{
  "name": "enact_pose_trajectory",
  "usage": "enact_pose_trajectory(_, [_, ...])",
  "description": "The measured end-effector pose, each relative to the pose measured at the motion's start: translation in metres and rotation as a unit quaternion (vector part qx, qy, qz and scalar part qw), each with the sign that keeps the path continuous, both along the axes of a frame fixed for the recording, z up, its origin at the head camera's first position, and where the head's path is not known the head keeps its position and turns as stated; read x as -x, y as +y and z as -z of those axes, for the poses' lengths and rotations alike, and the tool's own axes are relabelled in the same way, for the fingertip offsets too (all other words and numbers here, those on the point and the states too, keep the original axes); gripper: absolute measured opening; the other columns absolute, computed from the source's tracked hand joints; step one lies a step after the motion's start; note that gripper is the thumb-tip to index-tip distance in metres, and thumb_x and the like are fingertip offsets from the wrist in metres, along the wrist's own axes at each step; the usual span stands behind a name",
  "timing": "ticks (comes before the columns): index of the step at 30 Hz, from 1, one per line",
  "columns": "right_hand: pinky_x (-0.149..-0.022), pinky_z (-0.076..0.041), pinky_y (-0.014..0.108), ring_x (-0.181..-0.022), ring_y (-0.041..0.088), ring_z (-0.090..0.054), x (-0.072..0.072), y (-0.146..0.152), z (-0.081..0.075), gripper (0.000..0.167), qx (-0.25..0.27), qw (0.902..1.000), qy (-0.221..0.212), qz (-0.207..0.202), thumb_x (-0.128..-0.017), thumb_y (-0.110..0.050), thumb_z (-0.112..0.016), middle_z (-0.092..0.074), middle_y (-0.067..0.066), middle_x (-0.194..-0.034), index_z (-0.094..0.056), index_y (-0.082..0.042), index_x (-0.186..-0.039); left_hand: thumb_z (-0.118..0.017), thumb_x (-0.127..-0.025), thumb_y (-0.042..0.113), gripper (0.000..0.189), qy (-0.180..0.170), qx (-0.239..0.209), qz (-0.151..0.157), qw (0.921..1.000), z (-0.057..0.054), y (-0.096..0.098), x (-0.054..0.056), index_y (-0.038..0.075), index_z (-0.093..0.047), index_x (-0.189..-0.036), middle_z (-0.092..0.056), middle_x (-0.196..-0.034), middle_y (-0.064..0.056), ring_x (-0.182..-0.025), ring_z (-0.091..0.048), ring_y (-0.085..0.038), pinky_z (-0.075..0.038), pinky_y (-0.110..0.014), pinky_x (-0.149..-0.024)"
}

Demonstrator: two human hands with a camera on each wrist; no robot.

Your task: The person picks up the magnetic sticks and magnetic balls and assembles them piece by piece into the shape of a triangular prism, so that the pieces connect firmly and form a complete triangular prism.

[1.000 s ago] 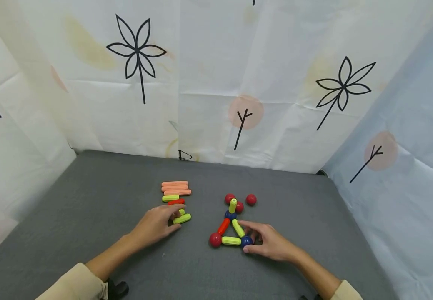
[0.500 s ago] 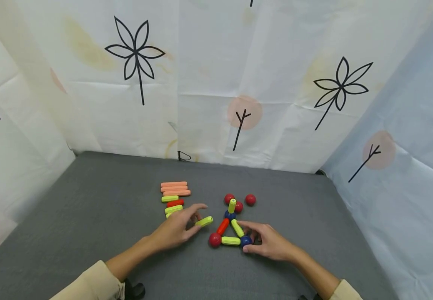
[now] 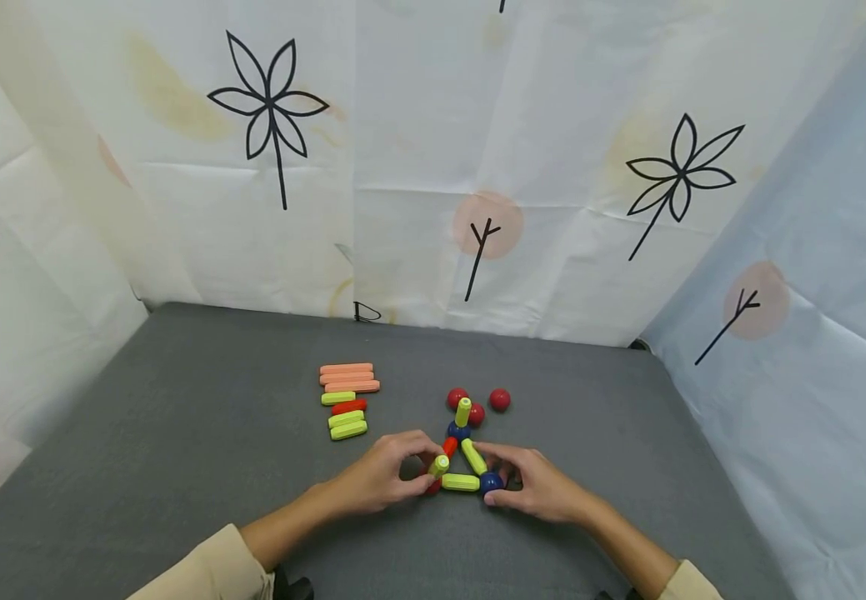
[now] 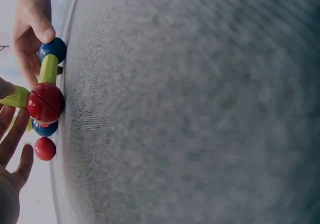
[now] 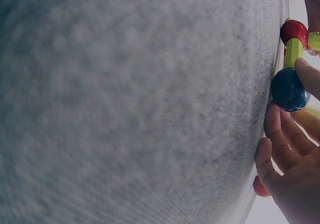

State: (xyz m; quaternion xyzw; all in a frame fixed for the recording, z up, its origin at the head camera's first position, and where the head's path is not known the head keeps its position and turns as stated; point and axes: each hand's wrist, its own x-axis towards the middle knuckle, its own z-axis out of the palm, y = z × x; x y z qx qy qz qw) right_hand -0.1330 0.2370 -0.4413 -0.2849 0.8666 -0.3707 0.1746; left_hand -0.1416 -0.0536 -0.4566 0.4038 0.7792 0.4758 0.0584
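Note:
My left hand (image 3: 380, 477) pinches a yellow-green stick (image 3: 441, 464), held upright at the red ball (image 4: 46, 103) of a triangle; in the left wrist view its end meets the ball. My right hand (image 3: 541, 486) holds the blue ball (image 3: 490, 483) at the right corner between thumb and fingers. One yellow-green stick (image 3: 461, 482) joins these two balls. A red stick (image 3: 451, 447) and another yellow-green stick (image 3: 473, 457) run to the far blue ball (image 3: 458, 431), which bears an upright yellow-green stick (image 3: 463, 412). In the head view, the left hand partly hides the red ball.
Left of the triangle lie several salmon sticks (image 3: 350, 387), a red stick (image 3: 348, 407) and 3 yellow-green sticks (image 3: 347, 430). Behind it sit 3 loose red balls (image 3: 500, 400). Patterned white cloth (image 3: 417, 108) encloses the back and sides of the grey table (image 3: 237, 400).
My left hand has picked up a yellow-green stick from the row, carried it right and turned it upright at the red ball. The right hand has stayed on the blue ball.

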Motion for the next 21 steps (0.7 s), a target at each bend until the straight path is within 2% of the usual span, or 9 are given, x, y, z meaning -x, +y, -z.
enact_pose_trajectory(4, [-0.069, -0.049, 0.026, -0.084, 0.010, -0.057, 0.000, 0.000, 0.000, 0.064, 0.006, 1.0000, 0.000, -0.004, -0.090, -0.025, -0.075, -0.062, -0.001, -0.107, -0.049, -0.006, -0.145, -0.072, -0.091, 0.009, 0.027, 0.006, -0.002, 0.004, 1.0000, 0.001, -0.002, 0.001, 0.014, -0.064, -0.116, -0.063, -0.107, 0.008, -0.097, -0.060, -0.006, -0.053, -0.031, -0.087])
enact_pose_trajectory(9, [-0.068, -0.048, 0.027, -0.084, 0.012, -0.057, -0.001, 0.000, -0.002, 0.064, 0.014, 0.9999, -0.004, -0.005, -0.089, -0.024, -0.076, -0.062, 0.000, -0.107, -0.049, -0.005, -0.145, -0.074, -0.090, 0.013, 0.027, -0.002, 0.006, 0.011, 0.9999, 0.004, -0.005, 0.004, 0.020, -0.063, -0.114, -0.063, -0.104, 0.010, -0.096, -0.061, -0.008, -0.052, -0.030, -0.087])
enact_pose_trajectory(15, [-0.069, -0.050, 0.027, -0.083, 0.011, -0.059, 0.002, 0.000, -0.003, 0.061, 0.022, 0.9996, -0.007, -0.014, -0.091, -0.026, -0.074, -0.064, 0.002, -0.108, -0.051, -0.005, -0.144, -0.078, -0.087, 0.015, 0.036, -0.041, 0.052, 0.017, 0.9977, 0.010, -0.009, 0.009, 0.017, -0.065, -0.121, -0.063, -0.106, 0.012, -0.095, -0.060, -0.006, -0.051, -0.026, -0.088])
enact_pose_trajectory(18, [-0.068, -0.051, 0.026, -0.080, 0.010, -0.060, 0.010, 0.003, -0.003, 0.053, 0.030, 0.9993, 0.013, -0.017, -0.094, -0.027, -0.070, -0.066, 0.004, -0.105, -0.055, -0.003, -0.139, -0.079, -0.087, 0.014, 0.041, -0.069, 0.058, 0.022, 0.9957, 0.011, -0.010, 0.011, 0.014, -0.065, -0.125, -0.065, -0.108, 0.011, -0.096, -0.061, -0.005, -0.051, -0.025, -0.088])
enact_pose_trajectory(21, [-0.067, -0.052, 0.027, -0.077, 0.010, -0.060, 0.022, 0.006, -0.003, 0.043, 0.050, 0.9970, 0.059, 0.001, -0.096, -0.021, -0.068, -0.067, 0.005, -0.099, -0.060, 0.001, -0.132, -0.079, -0.087, 0.016, 0.039, -0.080, 0.060, 0.024, 0.9946, 0.011, -0.010, 0.013, 0.014, -0.067, -0.124, -0.067, -0.107, 0.011, -0.095, -0.062, -0.004, -0.051, -0.024, -0.087])
